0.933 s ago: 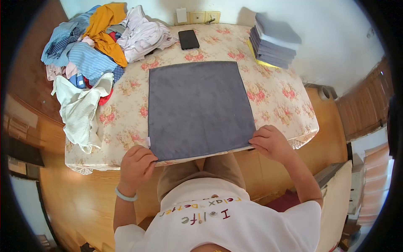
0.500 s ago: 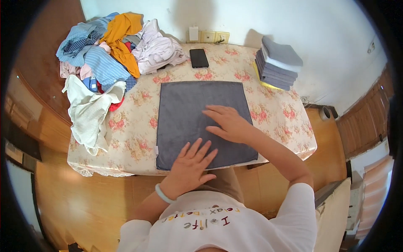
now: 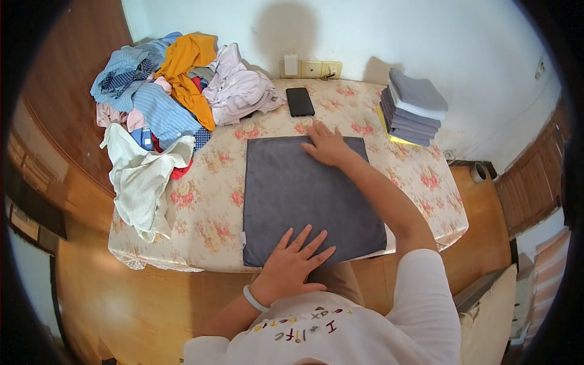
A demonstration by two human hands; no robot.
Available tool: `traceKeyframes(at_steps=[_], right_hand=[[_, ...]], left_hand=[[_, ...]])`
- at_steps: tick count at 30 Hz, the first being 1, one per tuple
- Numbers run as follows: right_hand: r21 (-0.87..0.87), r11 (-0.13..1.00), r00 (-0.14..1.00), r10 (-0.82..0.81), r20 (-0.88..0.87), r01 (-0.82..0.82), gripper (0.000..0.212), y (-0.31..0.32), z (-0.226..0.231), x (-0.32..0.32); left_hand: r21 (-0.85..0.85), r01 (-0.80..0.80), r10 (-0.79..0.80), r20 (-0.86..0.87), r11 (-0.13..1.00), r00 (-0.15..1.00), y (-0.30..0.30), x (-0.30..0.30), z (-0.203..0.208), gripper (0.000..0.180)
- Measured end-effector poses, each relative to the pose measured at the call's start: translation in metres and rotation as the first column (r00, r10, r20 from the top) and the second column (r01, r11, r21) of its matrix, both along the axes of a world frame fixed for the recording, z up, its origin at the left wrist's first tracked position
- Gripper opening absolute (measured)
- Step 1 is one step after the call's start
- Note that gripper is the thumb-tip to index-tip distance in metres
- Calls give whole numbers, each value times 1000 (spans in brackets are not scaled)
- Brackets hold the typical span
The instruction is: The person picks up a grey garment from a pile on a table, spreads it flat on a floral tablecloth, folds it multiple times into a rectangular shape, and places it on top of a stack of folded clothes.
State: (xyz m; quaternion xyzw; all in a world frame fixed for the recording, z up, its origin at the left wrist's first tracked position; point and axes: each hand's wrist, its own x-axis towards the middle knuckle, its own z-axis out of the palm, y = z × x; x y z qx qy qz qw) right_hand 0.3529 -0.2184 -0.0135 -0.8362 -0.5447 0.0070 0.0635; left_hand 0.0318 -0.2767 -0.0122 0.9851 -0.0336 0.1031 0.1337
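Left hand [image 3: 296, 258]: fingers spread, palm flat on the near edge of the grey towel [image 3: 310, 194]; judged to pin the cloth against sliding
Right hand [image 3: 328, 146]: arm extended, fingers together and flat on the far edge of the towel; judged to press the fabric smooth
Towel position: laid flat at the middle of the floral-covered table [image 3: 207, 201], near edge at the table's front
Towel appearance: dark grey, roughly square, plain, soft nap, no visible creases
Surroundings: heap of mixed clothes [image 3: 164, 103] far left; black phone [image 3: 300, 101] just beyond the towel; stack of folded grey cloths [image 3: 413, 109] far right
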Motion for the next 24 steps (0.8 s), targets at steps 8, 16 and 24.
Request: traceKeyframes(at_steps=[8, 16, 24], right_hand=[[74, 819, 821, 571, -1, -569, 69, -14, -13, -99], [73, 951, 954, 299, 19, -300, 70, 61, -11, -57], [69, 848, 851, 522, 60, -525, 72, 20, -16, -114]], left_hand=[[-75, 28, -27, 11, 997, 1000, 3, 0, -2, 78], [-68, 18, -17, 9, 998, 1000, 0, 0, -1, 77], [-56, 30, -31, -12, 998, 999, 3, -1, -3, 75]])
